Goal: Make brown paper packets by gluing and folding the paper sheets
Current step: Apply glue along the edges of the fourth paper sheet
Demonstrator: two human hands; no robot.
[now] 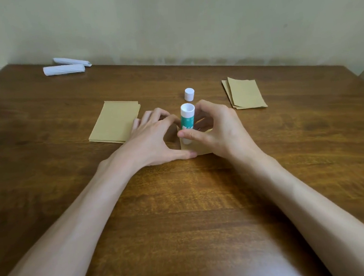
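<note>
A green and white glue stick (pixel 186 121) stands upright with its cap off, held by my right hand (pixel 217 129) between thumb and curled fingers. Under both hands lies a brown paper sheet (pixel 196 150), mostly hidden. My left hand (pixel 155 137) presses on that sheet with spread fingers, its thumb along the sheet's near edge. The glue stick's white cap (pixel 189 94) stands on the table just behind. A stack of brown paper sheets (pixel 116 121) lies to the left, and a small pile of brown paper packets (pixel 244 92) lies at the right.
Two white paper rolls (pixel 66 67) lie at the far left of the wooden table (pixel 182 213), near the wall. The table's right far corner ends close behind the packets.
</note>
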